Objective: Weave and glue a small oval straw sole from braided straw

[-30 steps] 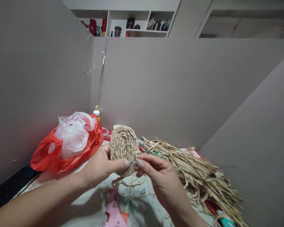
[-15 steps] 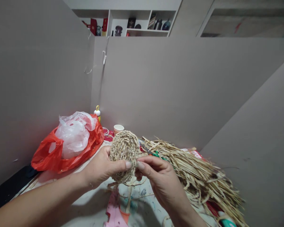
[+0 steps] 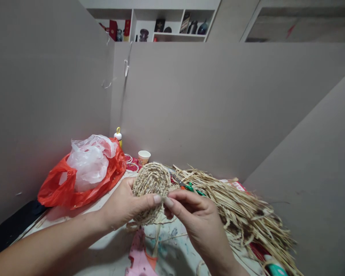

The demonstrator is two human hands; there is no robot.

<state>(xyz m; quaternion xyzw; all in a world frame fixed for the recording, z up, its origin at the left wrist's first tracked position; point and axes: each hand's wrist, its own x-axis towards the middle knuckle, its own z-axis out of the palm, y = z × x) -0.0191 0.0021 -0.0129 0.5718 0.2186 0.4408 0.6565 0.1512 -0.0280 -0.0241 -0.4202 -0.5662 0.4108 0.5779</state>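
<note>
A coiled oval of braided straw cord (image 3: 151, 182) is held up over the table. My left hand (image 3: 129, 203) grips it from the left, thumb across its front face and the other fingers hidden behind. At its lower right edge my right hand (image 3: 194, 212) is closed, thumb and forefinger pinched together beside the left thumb tip. What lies in that pinch is too small to make out. Loose cord hangs below the coil, above a pink shape (image 3: 139, 255) on the table.
A long bundle of dry straw (image 3: 241, 209) lies to the right, with green-handled scissors (image 3: 194, 188) by its near end. At the left stands a red plastic bag (image 3: 63, 184) holding white plastic. Behind the coil are a paper cup (image 3: 144, 157) and a yellow-topped bottle (image 3: 118, 137) by the wall.
The coil has tilted slightly and its top edge sits a little lower, showing more of the cup. My right hand stays pinched at its edge, shifted slightly left.
</note>
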